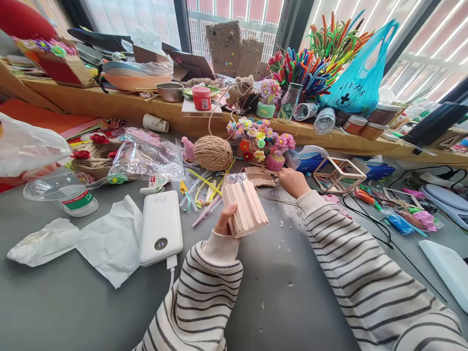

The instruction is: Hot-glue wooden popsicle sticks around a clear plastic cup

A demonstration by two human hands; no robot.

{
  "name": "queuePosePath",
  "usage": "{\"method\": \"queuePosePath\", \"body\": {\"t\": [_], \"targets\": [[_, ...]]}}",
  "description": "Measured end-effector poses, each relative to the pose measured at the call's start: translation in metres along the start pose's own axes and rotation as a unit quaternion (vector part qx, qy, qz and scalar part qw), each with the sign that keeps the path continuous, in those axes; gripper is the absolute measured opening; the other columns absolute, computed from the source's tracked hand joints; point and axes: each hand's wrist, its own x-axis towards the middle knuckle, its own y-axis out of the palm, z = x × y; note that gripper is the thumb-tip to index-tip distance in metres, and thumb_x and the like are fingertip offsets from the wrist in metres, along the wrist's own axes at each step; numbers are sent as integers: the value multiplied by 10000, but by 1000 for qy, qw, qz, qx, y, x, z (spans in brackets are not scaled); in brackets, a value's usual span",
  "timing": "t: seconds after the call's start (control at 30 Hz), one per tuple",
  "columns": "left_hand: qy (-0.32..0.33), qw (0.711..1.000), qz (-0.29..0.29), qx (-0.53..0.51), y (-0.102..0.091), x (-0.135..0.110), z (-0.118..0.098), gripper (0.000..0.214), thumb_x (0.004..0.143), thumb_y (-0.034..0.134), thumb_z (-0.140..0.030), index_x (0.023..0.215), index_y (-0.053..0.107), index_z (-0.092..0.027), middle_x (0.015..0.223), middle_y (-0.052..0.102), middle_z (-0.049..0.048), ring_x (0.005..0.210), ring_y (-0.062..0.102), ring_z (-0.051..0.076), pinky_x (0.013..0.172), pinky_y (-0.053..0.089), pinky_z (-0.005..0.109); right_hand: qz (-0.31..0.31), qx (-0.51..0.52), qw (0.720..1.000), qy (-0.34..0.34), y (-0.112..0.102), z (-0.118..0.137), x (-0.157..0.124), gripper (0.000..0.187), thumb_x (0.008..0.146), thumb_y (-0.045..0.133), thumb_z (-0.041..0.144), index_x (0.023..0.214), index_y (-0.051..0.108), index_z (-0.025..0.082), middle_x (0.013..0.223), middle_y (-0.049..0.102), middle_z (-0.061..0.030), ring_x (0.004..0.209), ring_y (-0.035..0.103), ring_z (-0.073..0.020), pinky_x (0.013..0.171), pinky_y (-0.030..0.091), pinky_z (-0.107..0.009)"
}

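Two hands are working over the grey bench (292,292). The left hand (224,220) is holding a stick panel (245,207) clear of the surface. Its grip is clamped on the near edge, thumb along the side, so the pale slats are tilting up toward the wearer. The right hand (292,181) is reaching to a pile of loose sticks (260,176) just beside small flower pots (275,161). Its fingers are hidden, so I cannot tell whether that grip is closed. A twine ball (213,152) is sitting behind, well apart from a power bank (161,226).
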Motion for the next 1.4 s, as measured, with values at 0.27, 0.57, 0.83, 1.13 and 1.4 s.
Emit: {"method": "queuePosePath", "body": {"t": [0.27, 0.57, 0.83, 1.13, 1.4], "targets": [[-4, 999, 13, -30, -3, 2, 2, 565, 693, 547, -421, 1178, 495, -135, 1007, 649, 110, 990, 577, 304, 871, 443, 421, -206, 514, 830, 62, -59, 12, -43, 208, 785, 509, 351, 852, 543, 158, 737, 615, -31, 575, 559, -118, 515, 420, -240], [-2, 998, 55, -27, -6, 6, 4, 612, 693, 560, -423, 1224, 473, -131, 959, 672, 91, 879, 623, 284, 855, 443, 398, -49, 734, 677, -28, -77, 60, -65, 265, 717, 611, 275, 943, 521, 171, 632, 530, 46, 518, 444, -50, 467, 359, -190], [-3, 998, 51, -45, -1, 3, 4, 569, 711, 549, -401, 1213, 485, -143, 970, 665, 79, 862, 621, 272, 865, 419, 413, -42, 675, 734, -58, -65, 69, -61, 243, 741, 583, 265, 957, 553, 159, 719, 550, 10, 670, 508, -89, 617, 417, -230], [6, 998, 46, -41, 1, 5, 6, 536, 697, 554, -414, 1163, 529, -150, 1051, 638, 87, 872, 612, 280, 831, 438, 417, -72, 603, 792, -62, -59, 71, -58, 291, 745, 578, 307, 992, 550, 155, 865, 581, -38, 654, 505, -93, 608, 446, -245], [-9, 998, 38, -56, 2, 3, 4, 571, 673, 567, -433, 1155, 539, -129, 1006, 656, 86, 1059, 528, 320, 918, 395, 413, -44, 427, 864, -261, -70, 49, -72, 912, 578, 691, 515, 1322, 281, 185, 1371, 336, -124, 1267, 288, -257, 1020, 299, -444]]}}
